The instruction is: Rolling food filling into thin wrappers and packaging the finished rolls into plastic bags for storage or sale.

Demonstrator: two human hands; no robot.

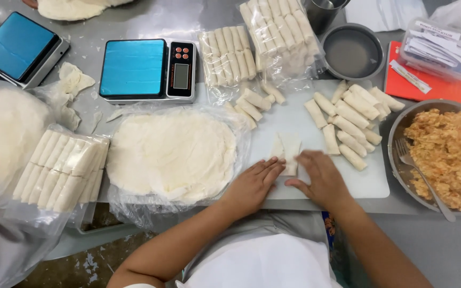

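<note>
Wrapper (289, 151) on white board (372, 184), worktop centre: thin, soft, light, tears easily; lift by edges. Left hand (253, 184) and right hand (320, 178) flat on near edge, fingers spread, gripping nothing. Rolls (350, 128) at 1 o'clock, filling bowl (401, 128) at 3, wrapper stack (172, 154) at 9.

Steel bench (150, 21), bearing a white cutting board (372, 181); two blue-topped scales (148, 69) (20, 48); bagged rolls (62, 168); a wrapper stack on plastic (172, 154); a filling bowl (396, 133); a small empty pan (353, 52); a red folder (428, 88).
</note>
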